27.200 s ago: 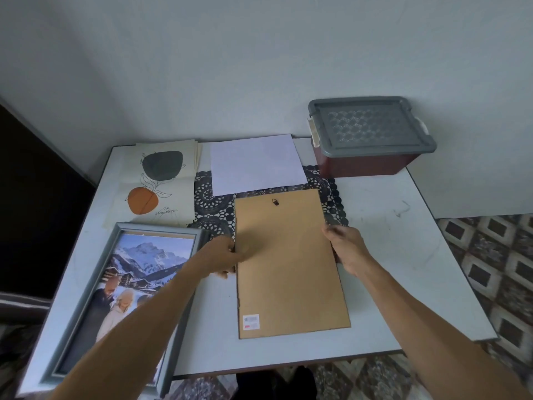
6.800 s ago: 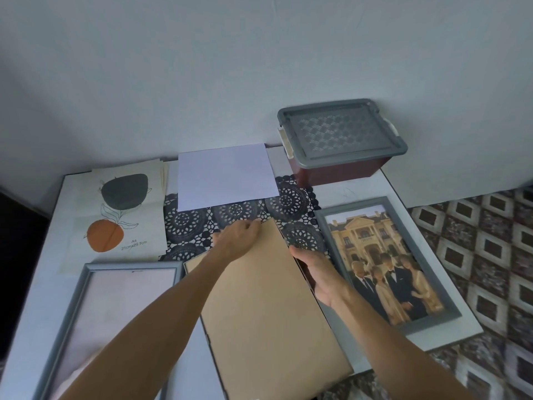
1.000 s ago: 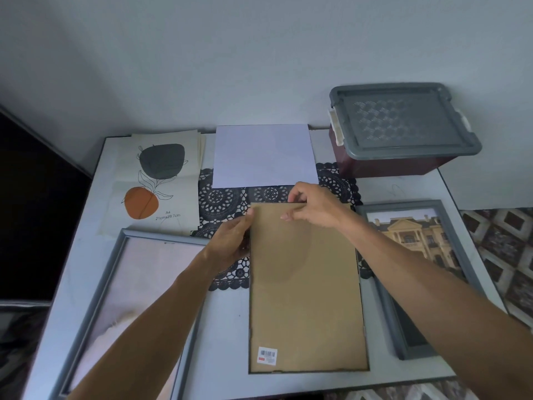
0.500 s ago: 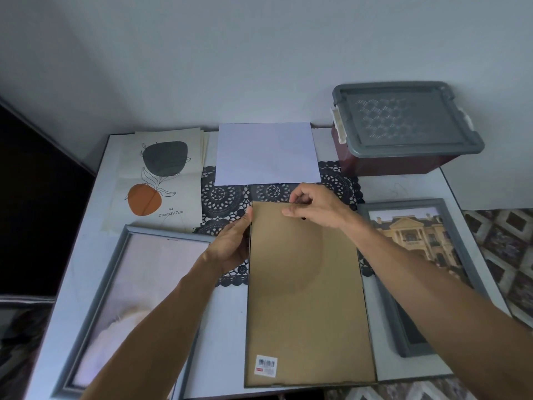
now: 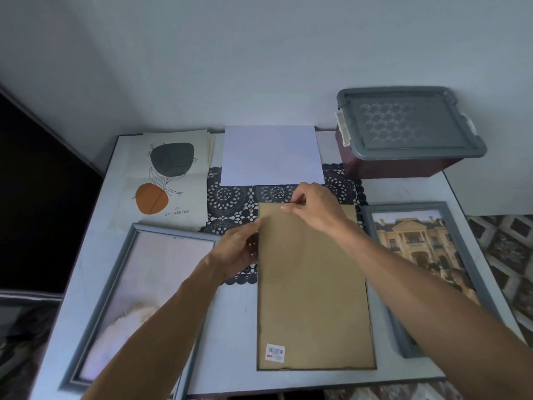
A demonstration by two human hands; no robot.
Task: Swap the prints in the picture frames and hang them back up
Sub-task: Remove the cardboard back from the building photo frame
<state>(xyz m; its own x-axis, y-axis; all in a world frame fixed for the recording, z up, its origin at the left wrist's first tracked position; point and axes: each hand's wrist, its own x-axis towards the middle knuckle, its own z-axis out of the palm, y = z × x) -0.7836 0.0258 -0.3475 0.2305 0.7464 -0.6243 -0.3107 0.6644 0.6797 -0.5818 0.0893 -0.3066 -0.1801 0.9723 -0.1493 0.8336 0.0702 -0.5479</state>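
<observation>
Pinching a small dark tab (image 5: 294, 202) at the far edge of a brown backing board (image 5: 311, 298), a person's right hand (image 5: 314, 210) reaches over the table (image 5: 230, 327). The board lies flat at the middle of the near edge. The left hand (image 5: 235, 251) curls round the board's left edge. A grey frame (image 5: 173, 232) with a pale print lies at the near left corner. A second frame (image 5: 403, 207), showing a columned building, lies along the right edge. A lidded storage box (image 5: 403, 125) sits at the far right corner.
</observation>
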